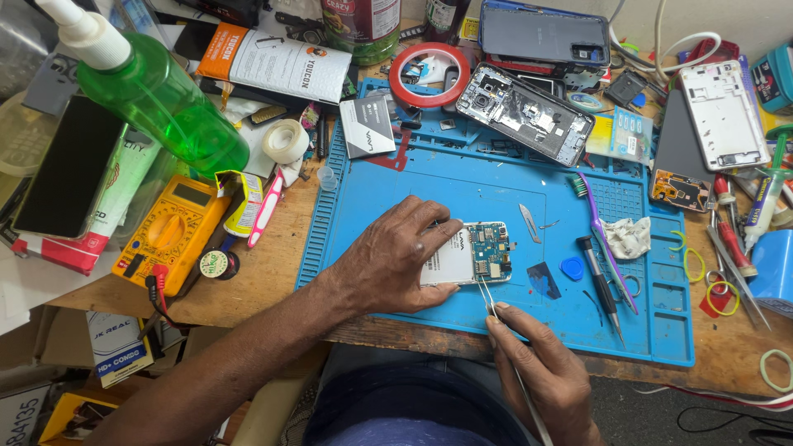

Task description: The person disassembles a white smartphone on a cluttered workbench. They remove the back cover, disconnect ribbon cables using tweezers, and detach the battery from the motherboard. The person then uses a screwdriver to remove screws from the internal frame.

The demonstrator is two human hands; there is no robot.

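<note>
A small open phone [467, 254] with its green board showing lies on the blue mat [462, 186], near the front edge of the tabletop [264, 272]. The left hand [392, 260] lies flat on the phone and holds it down with spread fingers. The right hand [541, 372] is shut tight on thin tweezers [489, 299], and their tips touch the board. Right of the phone lie a blue pick [572, 268], a screwdriver [599, 285] and a purple toothbrush [603, 231]. Far left stand a green bottle [157, 99] and a yellow meter [169, 233].
</note>
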